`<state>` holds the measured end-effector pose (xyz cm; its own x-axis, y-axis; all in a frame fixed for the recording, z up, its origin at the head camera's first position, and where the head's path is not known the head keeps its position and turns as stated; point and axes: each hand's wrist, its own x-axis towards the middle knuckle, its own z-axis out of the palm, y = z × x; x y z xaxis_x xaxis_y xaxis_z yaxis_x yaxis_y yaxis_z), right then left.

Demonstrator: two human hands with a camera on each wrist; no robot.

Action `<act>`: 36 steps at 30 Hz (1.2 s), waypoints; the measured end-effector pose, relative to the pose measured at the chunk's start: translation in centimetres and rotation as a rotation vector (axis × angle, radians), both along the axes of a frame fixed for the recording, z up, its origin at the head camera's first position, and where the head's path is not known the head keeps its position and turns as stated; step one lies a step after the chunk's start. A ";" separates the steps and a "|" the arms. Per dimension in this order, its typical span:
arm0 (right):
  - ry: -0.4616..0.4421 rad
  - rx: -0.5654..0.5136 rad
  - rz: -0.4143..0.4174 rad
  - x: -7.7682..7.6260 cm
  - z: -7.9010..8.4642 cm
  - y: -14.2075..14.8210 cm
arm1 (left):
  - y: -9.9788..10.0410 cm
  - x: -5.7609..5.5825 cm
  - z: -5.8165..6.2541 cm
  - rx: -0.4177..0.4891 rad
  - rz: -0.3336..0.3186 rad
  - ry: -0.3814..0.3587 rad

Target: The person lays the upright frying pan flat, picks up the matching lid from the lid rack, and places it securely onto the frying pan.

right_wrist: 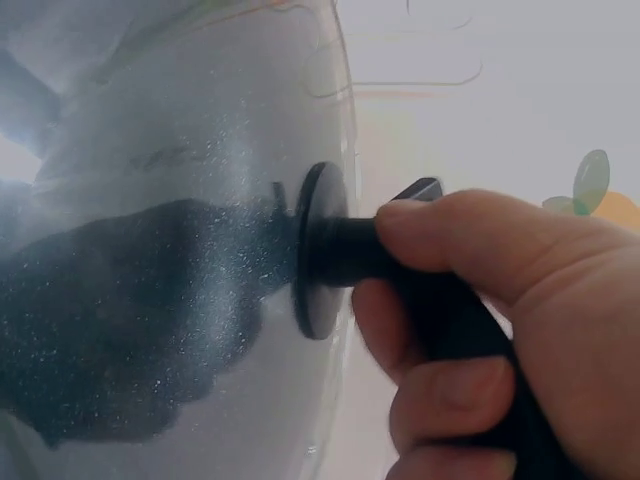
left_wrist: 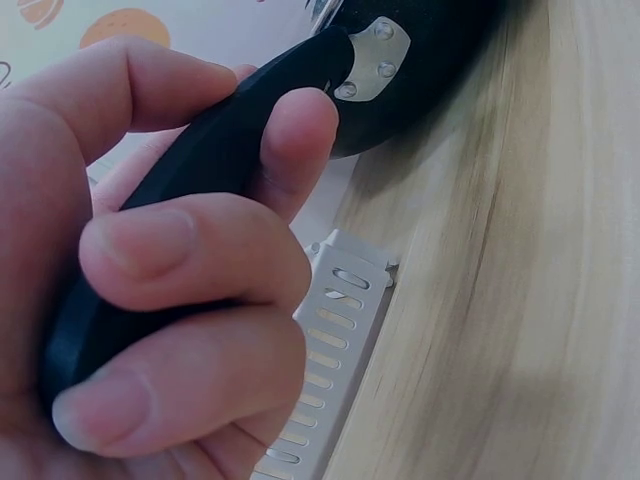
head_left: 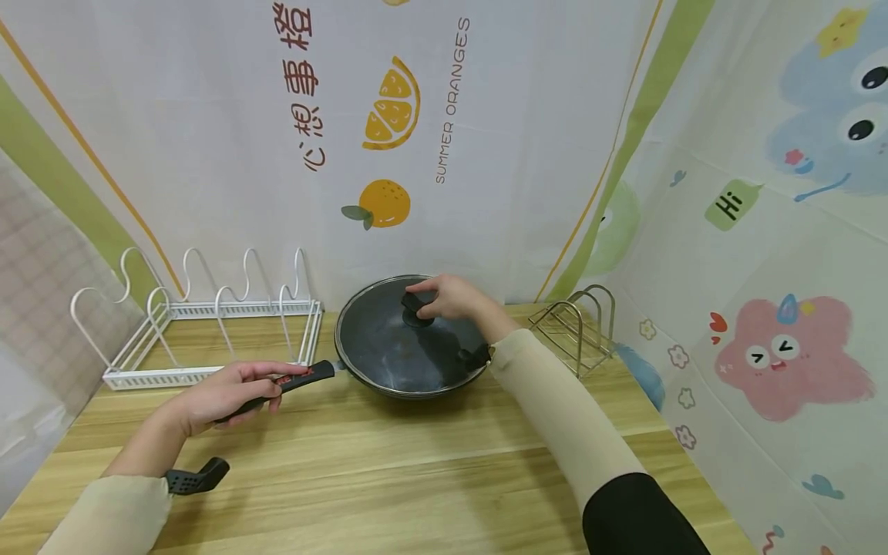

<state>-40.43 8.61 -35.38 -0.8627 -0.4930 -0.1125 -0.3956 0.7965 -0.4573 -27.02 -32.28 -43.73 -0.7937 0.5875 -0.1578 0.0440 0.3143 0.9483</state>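
Observation:
A dark frying pan [left_wrist: 430, 90] stands at the back middle of the table, its long black handle [head_left: 308, 376] pointing left. Over it lies a glass lid [head_left: 381, 339] with a metal rim and a black knob [head_left: 414, 301]. My left hand [head_left: 232, 393] grips the pan handle, fingers curled round it, as the left wrist view shows up close. With thumb and fingers my right hand [head_left: 451, 298] holds the lid's knob from above. In the right wrist view, the knob's round base [right_wrist: 322, 250] sits against the glass.
Left of the pan stands a white wire rack [head_left: 208, 375] with tall curved dividers. A small gold wire rack [head_left: 579, 331] is at the right, near the printed side curtain [head_left: 694, 324]. The wood-grain table [head_left: 388, 478] stretches in front. A printed cloth [head_left: 541, 154] hangs behind.

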 end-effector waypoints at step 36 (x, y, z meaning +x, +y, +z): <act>0.003 0.109 -0.033 1.2 0.5 -0.5 | 0.0 0.2 0.5 -0.003 -0.045 0.061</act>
